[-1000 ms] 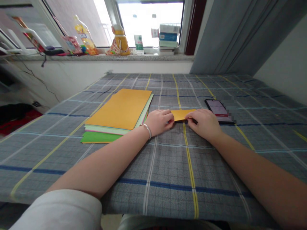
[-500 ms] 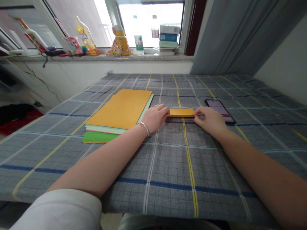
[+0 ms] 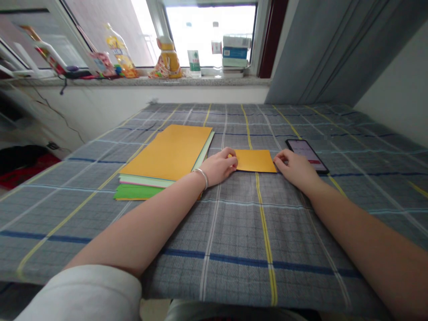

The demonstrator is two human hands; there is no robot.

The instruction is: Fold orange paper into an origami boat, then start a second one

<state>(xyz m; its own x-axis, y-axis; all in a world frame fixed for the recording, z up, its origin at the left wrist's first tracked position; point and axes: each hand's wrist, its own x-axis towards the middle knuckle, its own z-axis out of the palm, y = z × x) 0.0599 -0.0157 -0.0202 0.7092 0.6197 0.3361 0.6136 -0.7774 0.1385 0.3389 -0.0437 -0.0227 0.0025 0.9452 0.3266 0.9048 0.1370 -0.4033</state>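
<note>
A small sheet of orange paper (image 3: 254, 161) lies between my two hands on the checked cloth, wider than it is deep. My left hand (image 3: 219, 166), a silver bangle at its wrist, is closed on the paper's left edge with curled fingers. Some orange shows between its thumb and forefinger. At the right edge, the fingers of my right hand (image 3: 294, 167) are pinched on the near corner. Left of the left hand rests a stack of coloured paper (image 3: 169, 149), orange on top with pale and green sheets below.
A phone (image 3: 307, 155) with its screen lit lies just beyond my right hand. The grey checked tablecloth (image 3: 240, 232) covers the table. Bottles, a tube and a pile of boxes (image 3: 236, 51) stand on the windowsill (image 3: 133, 81) at the back.
The orange paper has opened out from a narrow folded strip into a deeper rectangle, its near edge now closer to me. My right hand has shifted slightly right.
</note>
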